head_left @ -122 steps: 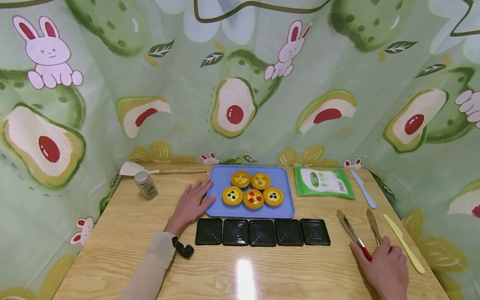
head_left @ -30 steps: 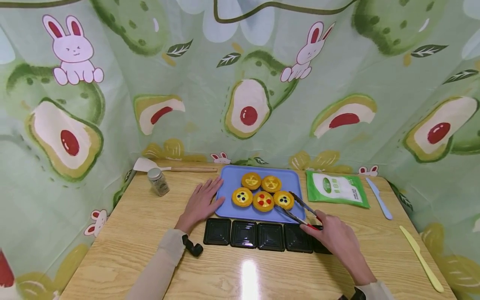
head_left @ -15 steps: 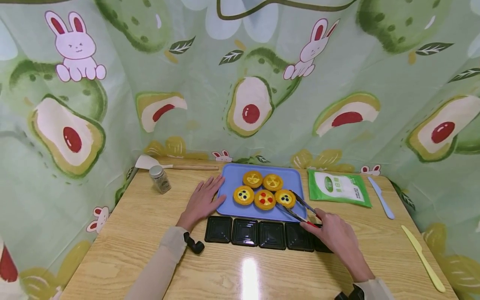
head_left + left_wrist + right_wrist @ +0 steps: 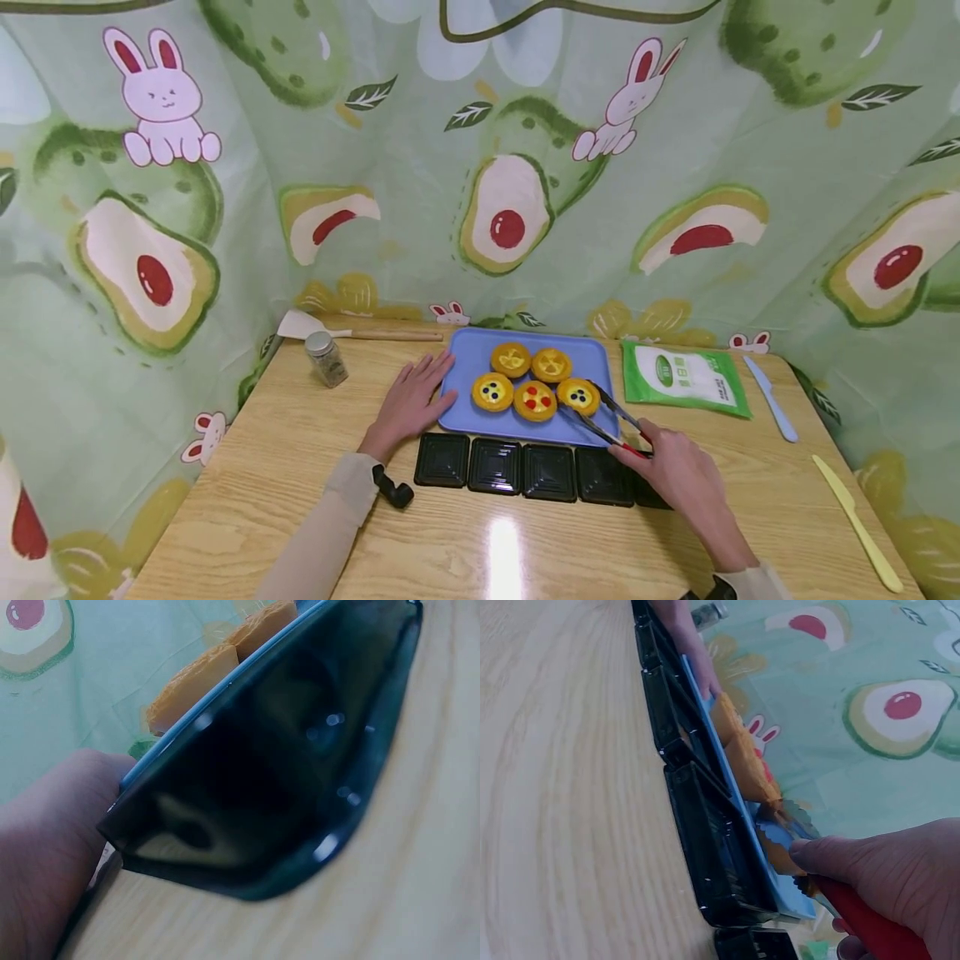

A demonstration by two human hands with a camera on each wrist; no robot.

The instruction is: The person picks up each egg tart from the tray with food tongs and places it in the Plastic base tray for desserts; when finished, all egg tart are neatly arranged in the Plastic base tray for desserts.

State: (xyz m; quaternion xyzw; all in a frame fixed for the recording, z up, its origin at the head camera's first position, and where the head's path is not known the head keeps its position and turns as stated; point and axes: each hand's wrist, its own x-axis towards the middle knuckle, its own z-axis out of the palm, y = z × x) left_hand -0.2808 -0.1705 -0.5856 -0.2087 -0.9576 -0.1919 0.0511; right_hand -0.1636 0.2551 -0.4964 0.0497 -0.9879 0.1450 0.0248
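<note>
My right hand [image 4: 681, 471] grips red-handled metal tongs [image 4: 870, 922]. The tongs' tips stand on either side of a tart with dark blue berries [image 4: 578, 397], front right on the blue tray [image 4: 467, 346]. In the right wrist view the scalloped tips overlap that tart's side. Beside it on the tray sit a tart with red pieces [image 4: 535, 401], another dark-berry tart [image 4: 492, 392] and two yellow-topped tarts [image 4: 551, 365] behind. My left hand [image 4: 408, 404] rests on the tray's left edge, fingers extended.
Several black square containers [image 4: 495, 467] line the tray's front; my right hand partly covers the rightmost. Left are a shaker jar [image 4: 327, 359] and a spatula [image 4: 390, 335]. Right lie a green-white packet [image 4: 685, 379], a blue knife [image 4: 772, 400] and a yellow knife [image 4: 858, 525].
My right hand has brought the tongs from the table's right side to the front-right tart. Over the last second the tongs stay around it. My left hand keeps its place on the tray.
</note>
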